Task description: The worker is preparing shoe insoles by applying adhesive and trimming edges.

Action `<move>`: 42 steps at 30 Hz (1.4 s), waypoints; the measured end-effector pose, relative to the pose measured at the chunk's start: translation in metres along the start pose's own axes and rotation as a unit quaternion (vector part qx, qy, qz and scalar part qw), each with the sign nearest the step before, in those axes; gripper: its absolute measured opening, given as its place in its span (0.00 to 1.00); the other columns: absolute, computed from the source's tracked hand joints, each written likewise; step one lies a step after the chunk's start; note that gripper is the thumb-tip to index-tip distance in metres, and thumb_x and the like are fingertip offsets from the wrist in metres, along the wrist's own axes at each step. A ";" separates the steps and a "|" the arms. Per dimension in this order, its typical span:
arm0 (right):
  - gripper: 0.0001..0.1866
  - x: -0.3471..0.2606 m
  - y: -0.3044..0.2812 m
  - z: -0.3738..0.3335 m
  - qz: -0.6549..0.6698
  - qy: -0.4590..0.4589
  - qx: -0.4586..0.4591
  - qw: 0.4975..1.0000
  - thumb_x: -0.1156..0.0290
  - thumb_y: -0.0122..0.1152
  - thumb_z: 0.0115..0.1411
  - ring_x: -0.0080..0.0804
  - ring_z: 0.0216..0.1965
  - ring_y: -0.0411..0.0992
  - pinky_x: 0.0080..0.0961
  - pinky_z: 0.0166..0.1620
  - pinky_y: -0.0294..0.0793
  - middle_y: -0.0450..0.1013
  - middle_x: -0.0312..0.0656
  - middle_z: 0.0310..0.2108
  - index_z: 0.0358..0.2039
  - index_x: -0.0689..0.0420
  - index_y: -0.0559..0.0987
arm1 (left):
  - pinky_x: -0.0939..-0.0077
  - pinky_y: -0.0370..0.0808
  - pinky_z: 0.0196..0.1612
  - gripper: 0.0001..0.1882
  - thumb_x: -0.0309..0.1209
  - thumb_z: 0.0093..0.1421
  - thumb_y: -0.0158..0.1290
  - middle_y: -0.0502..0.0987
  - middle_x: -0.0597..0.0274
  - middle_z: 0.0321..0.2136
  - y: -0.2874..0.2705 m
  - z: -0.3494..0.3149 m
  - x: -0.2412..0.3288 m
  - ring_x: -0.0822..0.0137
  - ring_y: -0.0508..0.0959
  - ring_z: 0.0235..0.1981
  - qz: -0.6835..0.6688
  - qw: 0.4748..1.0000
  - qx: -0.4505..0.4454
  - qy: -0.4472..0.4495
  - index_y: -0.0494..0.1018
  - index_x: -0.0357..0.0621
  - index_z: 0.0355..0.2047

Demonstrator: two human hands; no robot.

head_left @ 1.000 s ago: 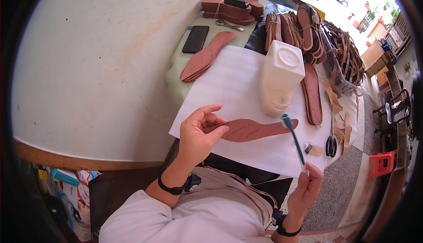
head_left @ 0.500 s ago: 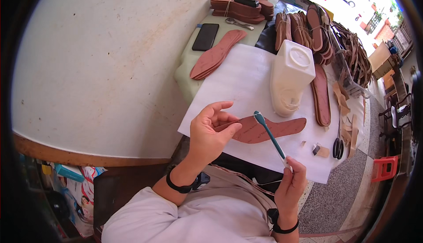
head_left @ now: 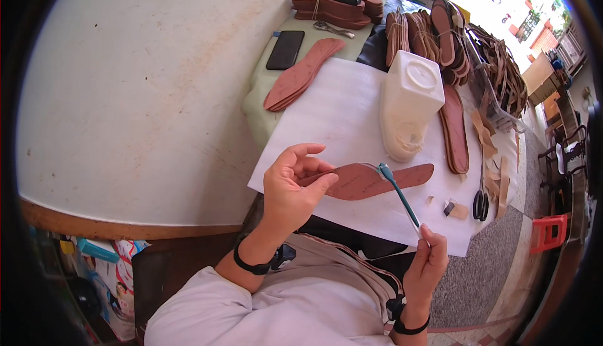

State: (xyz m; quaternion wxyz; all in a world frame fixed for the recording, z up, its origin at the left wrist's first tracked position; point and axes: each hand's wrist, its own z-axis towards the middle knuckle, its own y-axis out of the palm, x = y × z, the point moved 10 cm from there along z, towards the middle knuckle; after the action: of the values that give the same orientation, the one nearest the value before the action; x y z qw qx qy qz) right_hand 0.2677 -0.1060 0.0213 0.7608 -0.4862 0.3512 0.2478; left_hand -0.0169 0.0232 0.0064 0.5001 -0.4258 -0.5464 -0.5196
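Note:
Between the thumb and fingers of my left hand (head_left: 294, 186) is one end of a reddish-brown insole (head_left: 364, 186). Its other end reaches right over the white sheet. My right hand (head_left: 430, 255) grips the handle end of a teal and white toothbrush (head_left: 402, 200), whose bristle head lies at the insole's upper edge, near its narrow middle. Beyond the insole stands a cut-open whitish plastic container (head_left: 409, 110). A stack of similar insoles (head_left: 301, 76) lies at the far left, and another pile (head_left: 453, 131) rests right of the container.
White sheeting (head_left: 339, 104) covers the work surface. Black-handled scissors (head_left: 480, 205) and tan scraps (head_left: 502, 186) lie at the right. A black phone (head_left: 285, 49) and a wristwatch (head_left: 333, 29) are at the back left. Tied insole bundles (head_left: 424, 38) and a bin of strips (head_left: 502, 76) stand at the back.
The toothbrush head has shifted right along the insole's upper edge, and my right hand has moved right and slightly down. My left hand still holds the insole's end.

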 end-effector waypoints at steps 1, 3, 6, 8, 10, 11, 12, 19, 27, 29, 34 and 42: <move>0.10 0.002 -0.002 0.000 -0.005 0.003 -0.001 1.000 0.86 0.51 0.65 0.31 0.29 0.70 0.24 0.34 0.67 0.73 0.46 0.30 0.45 0.66 0.77 | 0.80 0.81 0.43 0.25 0.12 0.54 0.63 0.83 0.56 0.34 0.000 0.000 0.000 0.74 0.82 0.36 0.003 1.000 0.001 0.000 0.72 0.35 0.52; 0.10 0.006 -0.005 0.000 -0.014 0.008 -0.004 1.000 0.85 0.51 0.66 0.31 0.28 0.69 0.24 0.33 0.67 0.72 0.46 0.29 0.45 0.66 0.77 | 0.80 0.81 0.43 0.25 0.12 0.54 0.63 0.83 0.56 0.34 0.000 0.000 -0.001 0.74 0.82 0.36 -0.001 1.000 -0.001 -0.002 0.72 0.35 0.52; 0.07 0.004 -0.009 0.001 -0.020 -0.020 0.026 0.999 0.81 0.50 0.70 0.20 0.30 0.65 0.18 0.34 0.65 0.72 0.38 0.29 0.44 0.66 0.77 | 0.80 0.81 0.43 0.26 0.12 0.54 0.63 0.83 0.57 0.34 0.001 0.001 -0.002 0.74 0.82 0.36 -0.017 1.000 -0.010 -0.009 0.71 0.34 0.53; 0.08 0.006 -0.013 0.001 -0.031 -0.014 0.028 0.999 0.81 0.50 0.70 0.22 0.31 0.67 0.19 0.36 0.66 0.73 0.39 0.30 0.45 0.65 0.77 | 0.81 0.81 0.43 0.26 0.12 0.54 0.63 0.83 0.56 0.34 -0.001 0.002 -0.002 0.74 0.82 0.36 -0.019 1.000 -0.011 -0.014 0.71 0.34 0.53; 0.08 0.004 -0.019 0.000 -0.035 -0.038 0.049 0.997 0.83 0.50 0.68 0.25 0.30 0.68 0.21 0.35 0.66 0.73 0.41 0.29 0.45 0.65 0.77 | 0.80 0.81 0.43 0.26 0.12 0.54 0.63 0.83 0.56 0.34 -0.004 0.002 -0.001 0.74 0.82 0.36 -0.015 1.000 -0.008 -0.009 0.71 0.33 0.53; 0.09 0.000 -0.023 -0.001 -0.034 -0.065 0.068 0.995 0.84 0.50 0.67 0.27 0.28 0.67 0.22 0.33 0.65 0.71 0.42 0.28 0.46 0.65 0.77 | 0.80 0.81 0.43 0.26 0.12 0.54 0.63 0.83 0.56 0.34 -0.004 0.003 -0.001 0.74 0.82 0.36 -0.013 1.000 -0.006 -0.006 0.70 0.33 0.54; 0.10 -0.004 -0.026 -0.002 -0.032 -0.092 0.087 0.991 0.85 0.50 0.66 0.29 0.26 0.67 0.24 0.31 0.64 0.70 0.44 0.28 0.46 0.65 0.77 | 0.80 0.81 0.43 0.26 0.12 0.54 0.63 0.83 0.56 0.34 -0.004 0.003 -0.001 0.74 0.82 0.36 -0.014 1.000 -0.006 -0.011 0.70 0.33 0.54; 0.11 -0.025 -0.008 -0.001 0.023 -0.120 0.034 0.992 0.86 0.53 0.64 0.30 0.23 0.65 0.24 0.28 0.62 0.68 0.42 0.24 0.45 0.63 0.77 | 0.81 0.80 0.43 0.27 0.12 0.53 0.63 0.82 0.56 0.34 -0.008 0.003 0.002 0.74 0.82 0.36 -0.029 0.999 0.004 -0.022 0.70 0.33 0.54; 0.10 -0.014 -0.013 0.003 -0.019 -0.093 0.050 0.994 0.85 0.52 0.65 0.32 0.23 0.66 0.26 0.28 0.63 0.68 0.43 0.25 0.46 0.65 0.77 | 0.82 0.80 0.43 0.28 0.11 0.53 0.63 0.82 0.56 0.35 -0.014 0.003 0.001 0.74 0.82 0.36 -0.042 0.999 -0.006 -0.030 0.70 0.33 0.55; 0.10 -0.011 -0.018 0.003 -0.025 -0.087 0.054 0.994 0.85 0.52 0.66 0.32 0.24 0.66 0.26 0.28 0.64 0.68 0.44 0.25 0.46 0.66 0.77 | 0.82 0.80 0.43 0.28 0.11 0.53 0.63 0.82 0.56 0.35 -0.013 0.003 -0.001 0.74 0.82 0.36 -0.048 0.998 -0.011 -0.033 0.70 0.33 0.55; 0.10 -0.010 -0.024 0.001 -0.030 -0.086 0.054 0.994 0.84 0.51 0.67 0.33 0.25 0.67 0.25 0.29 0.65 0.69 0.44 0.26 0.46 0.66 0.77 | 0.82 0.81 0.42 0.28 0.10 0.53 0.62 0.82 0.55 0.35 -0.013 0.003 -0.005 0.73 0.82 0.36 -0.069 0.997 -0.015 -0.040 0.70 0.33 0.55; 0.10 -0.002 -0.033 0.001 -0.047 -0.064 0.063 0.995 0.84 0.51 0.67 0.31 0.27 0.68 0.25 0.32 0.67 0.70 0.44 0.28 0.46 0.66 0.77 | 0.82 0.81 0.42 0.28 0.10 0.54 0.62 0.82 0.55 0.36 -0.012 0.005 -0.007 0.73 0.83 0.36 -0.089 0.995 -0.022 -0.049 0.70 0.33 0.56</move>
State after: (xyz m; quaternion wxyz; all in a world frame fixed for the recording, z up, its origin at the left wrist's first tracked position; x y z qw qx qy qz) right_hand 0.2907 -0.1181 0.0418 0.8217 -0.4363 0.2936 0.2198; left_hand -0.0279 0.0272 -0.0022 0.4151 -0.4113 -0.5946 -0.5523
